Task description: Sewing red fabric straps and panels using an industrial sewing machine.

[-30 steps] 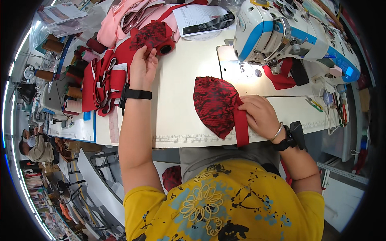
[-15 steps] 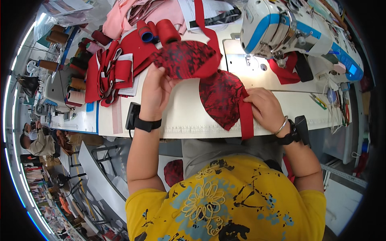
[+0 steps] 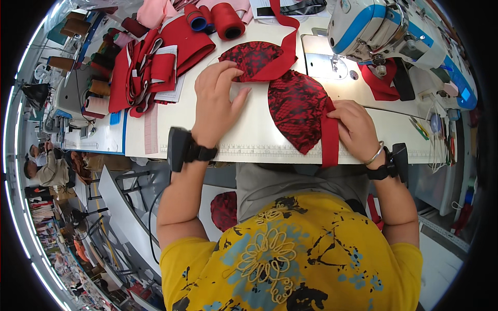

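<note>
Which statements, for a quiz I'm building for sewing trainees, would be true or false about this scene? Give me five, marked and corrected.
1. The right hand pinches a red strip at the edge of a red-and-black patterned piece. True.
2. The left hand is closed in a fist. False: its thumb is spread away from its fingers.
3. The sewing machine is white and blue. True.
4. The person wears plain green. False: the top is yellow with a floral design.
5. Measuring marks line the far side. False: a ruler scale runs along the near edge of the white table.
</note>
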Motion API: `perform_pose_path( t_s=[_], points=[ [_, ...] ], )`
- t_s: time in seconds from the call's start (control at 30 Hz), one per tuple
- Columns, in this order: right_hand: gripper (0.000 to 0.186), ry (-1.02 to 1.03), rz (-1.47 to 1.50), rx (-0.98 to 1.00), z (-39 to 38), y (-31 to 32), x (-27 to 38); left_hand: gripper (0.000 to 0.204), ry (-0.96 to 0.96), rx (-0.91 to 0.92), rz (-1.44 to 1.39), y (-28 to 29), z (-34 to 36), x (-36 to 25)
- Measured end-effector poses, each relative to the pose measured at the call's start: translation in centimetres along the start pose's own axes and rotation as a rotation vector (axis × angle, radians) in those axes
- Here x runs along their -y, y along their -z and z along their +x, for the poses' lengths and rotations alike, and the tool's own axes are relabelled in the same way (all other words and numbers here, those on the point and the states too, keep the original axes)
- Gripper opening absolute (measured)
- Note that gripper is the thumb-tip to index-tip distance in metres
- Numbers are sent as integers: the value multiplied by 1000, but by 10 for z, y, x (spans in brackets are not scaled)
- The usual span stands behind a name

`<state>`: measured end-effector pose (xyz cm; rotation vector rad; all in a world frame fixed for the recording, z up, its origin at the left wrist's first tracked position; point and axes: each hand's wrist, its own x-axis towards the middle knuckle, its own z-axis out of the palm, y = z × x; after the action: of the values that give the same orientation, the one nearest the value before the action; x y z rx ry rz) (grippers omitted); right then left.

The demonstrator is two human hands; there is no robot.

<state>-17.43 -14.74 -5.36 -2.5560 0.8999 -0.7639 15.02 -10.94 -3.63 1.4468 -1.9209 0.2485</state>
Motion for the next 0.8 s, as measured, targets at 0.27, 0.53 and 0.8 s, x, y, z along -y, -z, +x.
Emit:
perform_pose_path(
  t_s=[0.27,0.53,0.8],
  points=[
    [20,1,-20,3,2,1,4,27,-165,-24,-41,-16,5,29],
    [20,2,-8,-5,4,0,3,28,-481,-183,-74,-8,11,17],
    [20,-11,-3,-1,5,3,4,28,-543,-162,-34,-5,12,13]
  ],
)
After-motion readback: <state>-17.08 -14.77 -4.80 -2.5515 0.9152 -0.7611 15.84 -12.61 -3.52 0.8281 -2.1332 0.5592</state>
